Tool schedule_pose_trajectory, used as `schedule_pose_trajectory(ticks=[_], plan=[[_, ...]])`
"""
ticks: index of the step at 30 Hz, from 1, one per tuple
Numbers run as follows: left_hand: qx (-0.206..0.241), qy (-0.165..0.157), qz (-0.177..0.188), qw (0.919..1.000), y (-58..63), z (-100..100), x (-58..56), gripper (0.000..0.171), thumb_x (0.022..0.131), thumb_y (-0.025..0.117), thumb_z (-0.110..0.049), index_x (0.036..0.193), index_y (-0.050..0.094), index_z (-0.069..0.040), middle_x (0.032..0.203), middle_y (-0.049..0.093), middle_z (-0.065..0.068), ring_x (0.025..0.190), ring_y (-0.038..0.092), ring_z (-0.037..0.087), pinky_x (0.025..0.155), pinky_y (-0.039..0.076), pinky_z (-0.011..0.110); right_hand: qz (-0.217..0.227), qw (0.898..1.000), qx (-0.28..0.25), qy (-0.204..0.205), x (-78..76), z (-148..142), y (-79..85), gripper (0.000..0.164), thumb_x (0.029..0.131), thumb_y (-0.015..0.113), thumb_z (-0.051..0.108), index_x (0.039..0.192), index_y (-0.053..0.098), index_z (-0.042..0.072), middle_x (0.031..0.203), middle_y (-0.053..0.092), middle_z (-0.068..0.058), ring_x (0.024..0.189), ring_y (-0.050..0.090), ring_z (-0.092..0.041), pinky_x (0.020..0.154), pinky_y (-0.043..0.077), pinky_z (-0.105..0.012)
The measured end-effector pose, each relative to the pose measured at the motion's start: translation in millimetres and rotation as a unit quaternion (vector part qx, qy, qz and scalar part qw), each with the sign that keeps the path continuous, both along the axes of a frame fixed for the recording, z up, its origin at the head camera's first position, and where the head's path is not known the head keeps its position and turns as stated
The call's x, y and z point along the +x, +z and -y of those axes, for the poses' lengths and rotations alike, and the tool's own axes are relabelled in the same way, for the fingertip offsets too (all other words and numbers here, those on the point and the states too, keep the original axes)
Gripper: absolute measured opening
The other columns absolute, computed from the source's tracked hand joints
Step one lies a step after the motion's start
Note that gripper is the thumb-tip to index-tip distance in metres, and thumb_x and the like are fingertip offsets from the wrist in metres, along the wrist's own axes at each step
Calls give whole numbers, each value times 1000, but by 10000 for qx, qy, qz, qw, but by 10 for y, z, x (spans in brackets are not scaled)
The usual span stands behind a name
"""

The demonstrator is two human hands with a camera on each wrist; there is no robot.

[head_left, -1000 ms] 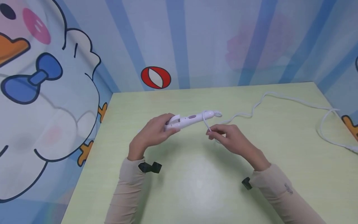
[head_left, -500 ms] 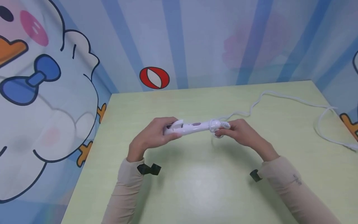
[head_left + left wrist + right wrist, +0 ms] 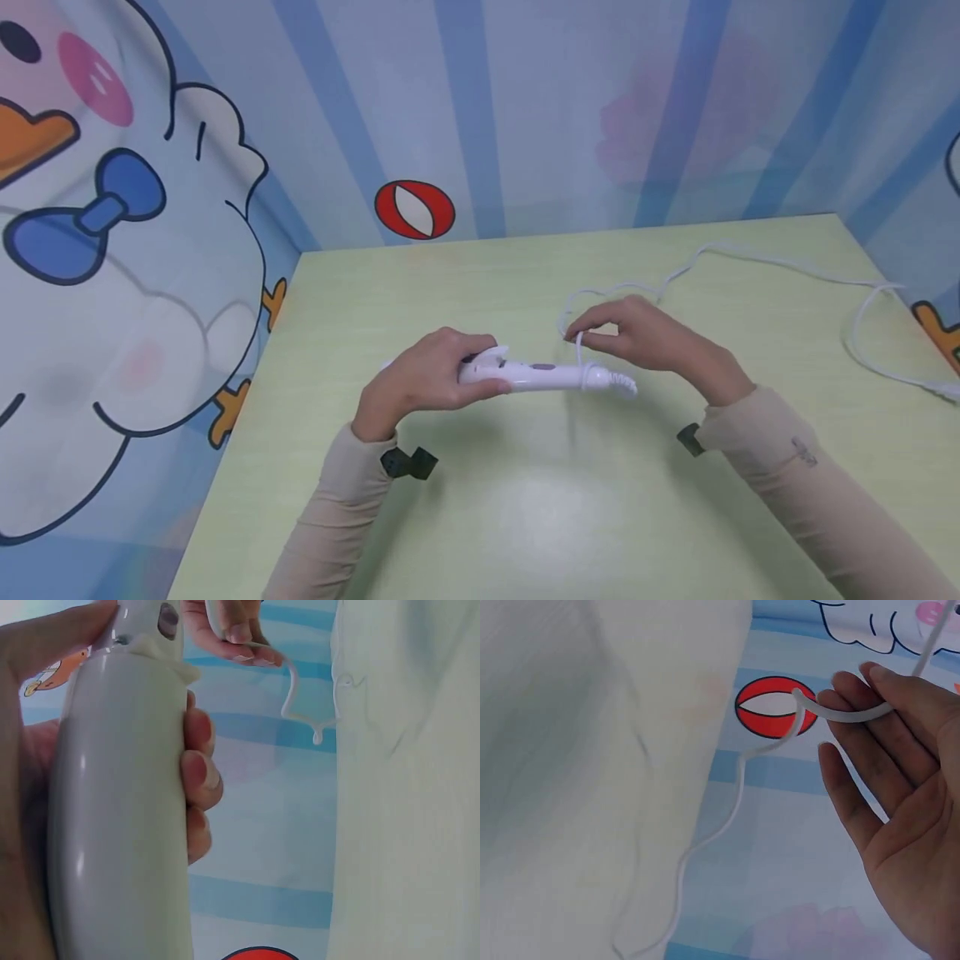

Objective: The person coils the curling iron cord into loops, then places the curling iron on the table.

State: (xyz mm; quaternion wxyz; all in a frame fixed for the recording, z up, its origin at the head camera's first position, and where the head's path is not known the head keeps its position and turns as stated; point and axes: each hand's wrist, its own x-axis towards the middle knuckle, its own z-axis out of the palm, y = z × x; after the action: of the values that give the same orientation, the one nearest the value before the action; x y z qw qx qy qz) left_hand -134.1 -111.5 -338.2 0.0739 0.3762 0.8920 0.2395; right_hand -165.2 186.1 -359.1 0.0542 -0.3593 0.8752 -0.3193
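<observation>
My left hand (image 3: 431,371) grips a white curling iron (image 3: 540,377) around its middle, near the raised clamp lever (image 3: 492,354). Its handle end points right and carries a ribbed cord sleeve (image 3: 622,382). In the left wrist view the wide, smooth body of the curling iron (image 3: 127,802) fills the near left. A turn of the white cord (image 3: 580,348) goes round the handle just before that sleeve. Above it, my right hand (image 3: 645,333) pinches the cord between thumb and forefinger. The right wrist view shows the cord (image 3: 847,716) crossing the fingers, the other fingers held loosely apart.
The rest of the cord trails over the pale green table (image 3: 525,533) to the back right, ending near a white plug (image 3: 947,390) at the right side. A printed cartoon backdrop (image 3: 555,108) stands behind and beside the table.
The right hand went in to the handle's end, then moved up behind it with the cord. One turn now circles the handle. The left hand has lowered the iron slightly and levelled it.
</observation>
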Motion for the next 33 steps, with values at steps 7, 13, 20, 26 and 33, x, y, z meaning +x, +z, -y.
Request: schedule_pose_trajectory(ticks=[7,13,20,26,33], plan=[[-715,172,-25,9973,22,-26,5,38,83,52,-60,81,52,-23,60,49,-9,51,46,5,50,37,22,-523,9977,409,-108,-1,21,249,10,86,65,17,95,70,19,92,67,8,80,61,-7,68,46,-31],[-1064,638,219,9920,-40,-42,-47,41,84,50,-61,89,54,-21,64,52,-6,54,49,8,51,38,24,-1405,9852,945,-274,78,116,358,8,85,67,16,92,70,15,87,66,5,74,61,-9,66,48,-32],[-1310,1267,212,9830,-138,-34,-117,37,86,51,-56,92,52,-20,65,50,-2,56,48,13,51,36,27,-1451,9815,946,-813,182,248,325,7,84,66,14,87,70,9,78,65,0,63,55,-10,59,45,-30],[-1482,1523,-86,9771,-173,-54,-143,39,87,49,-56,99,52,-19,68,51,-2,59,49,13,52,37,27,-798,9845,563,-1457,267,349,263,10,86,64,17,87,70,9,63,58,2,49,42,-11,50,36,-29],[-1466,1830,-564,9705,-188,-64,-138,41,87,48,-56,99,51,-17,68,50,-1,57,48,14,49,37,28,591,9783,-575,-1903,377,414,115,15,89,60,20,97,66,8,72,63,0,57,54,-17,51,41,-30]])
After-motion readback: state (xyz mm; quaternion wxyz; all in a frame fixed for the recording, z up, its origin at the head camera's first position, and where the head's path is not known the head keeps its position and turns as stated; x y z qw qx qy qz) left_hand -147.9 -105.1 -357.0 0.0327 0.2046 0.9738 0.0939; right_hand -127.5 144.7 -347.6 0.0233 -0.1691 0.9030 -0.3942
